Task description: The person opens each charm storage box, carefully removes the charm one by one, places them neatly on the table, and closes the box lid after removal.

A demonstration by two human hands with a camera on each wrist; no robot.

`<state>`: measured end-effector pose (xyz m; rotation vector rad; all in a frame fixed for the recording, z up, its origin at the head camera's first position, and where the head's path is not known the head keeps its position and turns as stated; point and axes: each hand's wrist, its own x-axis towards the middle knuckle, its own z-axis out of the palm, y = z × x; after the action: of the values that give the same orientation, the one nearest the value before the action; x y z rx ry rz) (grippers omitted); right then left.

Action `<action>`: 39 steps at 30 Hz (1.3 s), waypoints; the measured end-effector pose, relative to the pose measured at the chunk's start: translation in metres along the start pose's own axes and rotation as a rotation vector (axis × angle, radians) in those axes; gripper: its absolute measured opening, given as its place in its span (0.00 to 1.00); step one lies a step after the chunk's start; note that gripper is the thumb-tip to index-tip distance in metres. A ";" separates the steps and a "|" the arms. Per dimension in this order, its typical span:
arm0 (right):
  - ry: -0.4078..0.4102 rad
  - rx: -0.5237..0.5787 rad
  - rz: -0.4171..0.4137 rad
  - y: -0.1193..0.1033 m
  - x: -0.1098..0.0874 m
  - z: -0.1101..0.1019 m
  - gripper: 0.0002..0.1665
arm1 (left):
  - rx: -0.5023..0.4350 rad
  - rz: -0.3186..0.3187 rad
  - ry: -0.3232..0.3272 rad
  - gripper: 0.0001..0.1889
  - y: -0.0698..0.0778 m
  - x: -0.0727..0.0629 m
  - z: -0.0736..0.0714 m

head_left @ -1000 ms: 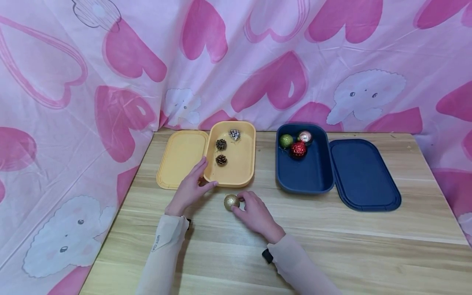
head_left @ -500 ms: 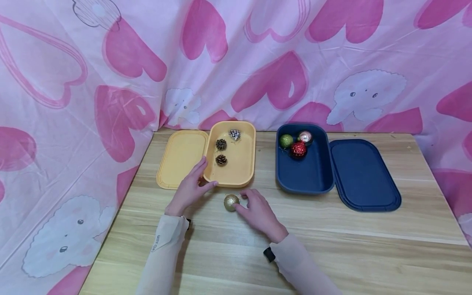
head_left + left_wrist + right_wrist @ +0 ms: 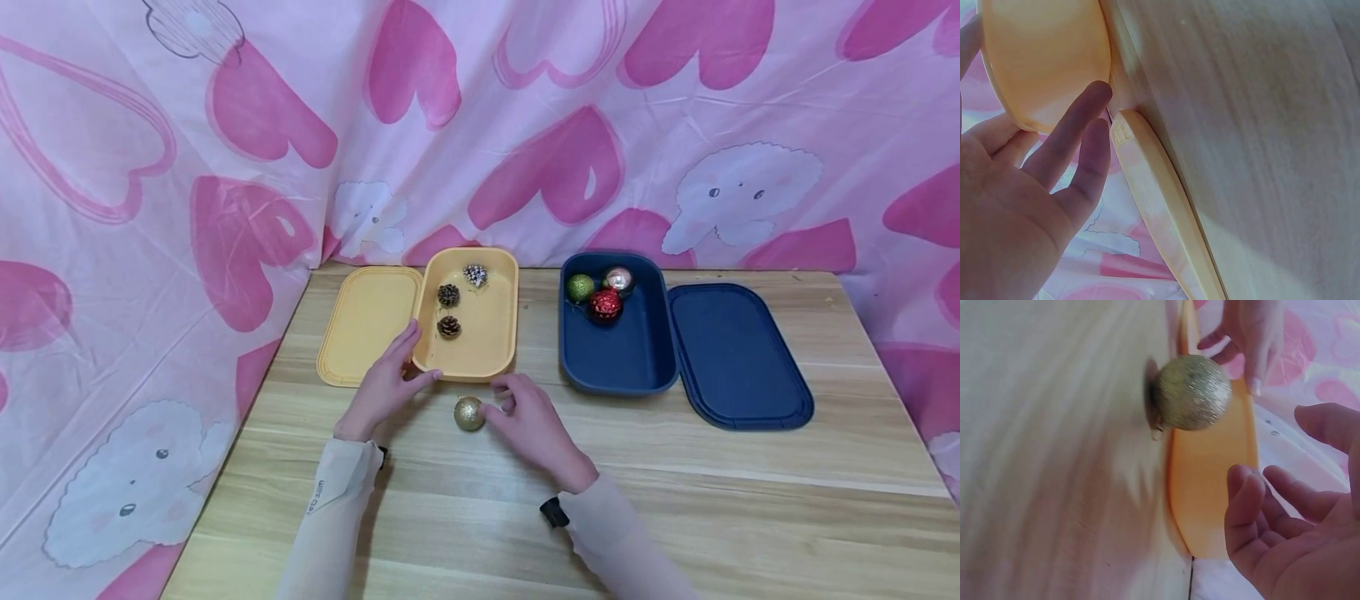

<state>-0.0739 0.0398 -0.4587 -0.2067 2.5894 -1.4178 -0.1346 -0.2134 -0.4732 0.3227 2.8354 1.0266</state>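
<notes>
A gold glitter bauble [image 3: 469, 413] lies on the table just in front of the yellow box [image 3: 487, 350]. My right hand [image 3: 536, 425] is close to its right side; in the right wrist view a gap separates the loosely bent fingers [image 3: 1244, 506] from the bauble. Nothing is in that hand. My left hand [image 3: 386, 387] rests at the yellow box's near left corner, fingers along the left side and thumb at the front rim. Inside this box lie a brown pinecone [image 3: 448, 295], another pinecone [image 3: 449, 327] and a white-tipped pinecone [image 3: 476, 275].
The dark blue box [image 3: 622, 358] to the right holds a green bauble [image 3: 581, 288], a red bauble [image 3: 606, 306] and a pink bauble [image 3: 618, 280]. A yellow lid [image 3: 367, 325] and a blue lid [image 3: 742, 358] lie outside the boxes. Pink heart-patterned cloth [image 3: 547, 167] hangs behind.
The right thumb and fingers have come off the gold bauble, and that hand has drawn slightly to the right. The bauble stays in place, as does the left hand.
</notes>
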 end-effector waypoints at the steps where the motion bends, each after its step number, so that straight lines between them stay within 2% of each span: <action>1: 0.008 0.009 -0.005 0.000 0.000 -0.002 0.27 | -0.002 0.000 0.000 0.48 0.000 0.000 0.000; 13: 0.148 0.017 -0.098 -0.004 0.007 -0.039 0.19 | 0.005 -0.002 -0.001 0.47 0.001 -0.001 0.000; 19: 0.197 -0.015 -0.081 0.001 0.014 -0.059 0.18 | 0.002 0.002 0.002 0.47 0.001 -0.001 -0.001; 26: 0.215 -0.078 -0.026 0.014 0.023 -0.086 0.22 | 0.001 -0.001 0.002 0.47 0.001 -0.001 0.000; 31: 0.244 -0.130 -0.048 0.026 0.031 -0.109 0.24 | -0.005 -0.005 0.001 0.48 0.001 0.000 0.000; 39: 0.224 -0.199 0.008 0.045 0.042 -0.135 0.28 | -0.016 -0.015 -0.006 0.47 0.000 0.000 0.000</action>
<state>-0.1466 0.1657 -0.4288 -0.0675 2.9105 -1.2441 -0.1342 -0.2135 -0.4726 0.3016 2.8184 1.0438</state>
